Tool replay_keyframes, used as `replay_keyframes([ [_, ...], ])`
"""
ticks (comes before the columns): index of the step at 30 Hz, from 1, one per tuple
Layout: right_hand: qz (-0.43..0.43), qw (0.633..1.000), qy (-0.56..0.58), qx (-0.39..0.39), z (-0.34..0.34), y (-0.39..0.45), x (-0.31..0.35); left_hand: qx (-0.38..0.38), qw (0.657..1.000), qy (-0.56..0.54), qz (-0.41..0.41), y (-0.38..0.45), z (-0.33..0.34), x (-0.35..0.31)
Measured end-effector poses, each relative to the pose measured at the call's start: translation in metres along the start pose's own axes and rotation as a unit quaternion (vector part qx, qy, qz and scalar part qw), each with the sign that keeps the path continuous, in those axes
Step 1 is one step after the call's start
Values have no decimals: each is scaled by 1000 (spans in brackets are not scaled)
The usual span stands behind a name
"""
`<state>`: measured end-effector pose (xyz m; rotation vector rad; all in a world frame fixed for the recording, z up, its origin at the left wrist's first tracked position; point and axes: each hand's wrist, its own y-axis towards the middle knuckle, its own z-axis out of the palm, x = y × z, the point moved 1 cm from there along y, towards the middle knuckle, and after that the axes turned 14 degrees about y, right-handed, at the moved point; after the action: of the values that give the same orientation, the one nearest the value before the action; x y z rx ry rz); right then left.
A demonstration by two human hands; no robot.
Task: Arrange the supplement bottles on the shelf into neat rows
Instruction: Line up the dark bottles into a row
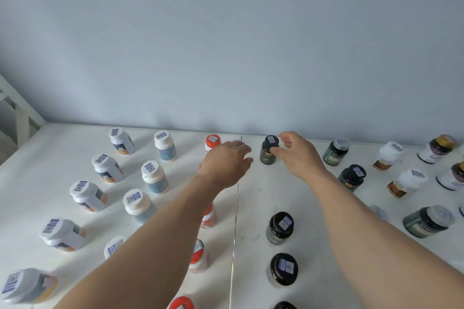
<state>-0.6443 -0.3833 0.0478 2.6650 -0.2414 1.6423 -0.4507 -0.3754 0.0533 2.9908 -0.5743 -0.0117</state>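
the right hand (298, 155) pinches the cap of the dark bottle (268, 150) at the back of the shelf (251, 208), the left hand (226, 162) hovers loose-fingered and empty beside it, so nudge it upright into line with the black-capped bottles (280, 228) nearer.

Matt white painted shelf board (253, 208) carries smooth plastic bottles: glossy black-lidded dark jars (283, 269), satin white-capped white bottles (86, 195), a shiny orange-red-capped bottle (213, 142), each lid bearing a paper barcode sticker (285, 222).
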Motion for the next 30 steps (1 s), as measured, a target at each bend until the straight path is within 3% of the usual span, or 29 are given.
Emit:
replay_keyframes([
  [10,33,995,-30,92,8,58,-24,89,994,-41,-58,43,25,-22],
  [18,31,996,-2,84,14,62,-33,144,980,-103,-90,59,43,-23],
  [24,4,994,2,106,1,62,-18,187,931,-283,-130,65,44,-25],
  [30,11,997,7,72,-7,65,-7,211,865,-435,-134,67,43,-22],
])
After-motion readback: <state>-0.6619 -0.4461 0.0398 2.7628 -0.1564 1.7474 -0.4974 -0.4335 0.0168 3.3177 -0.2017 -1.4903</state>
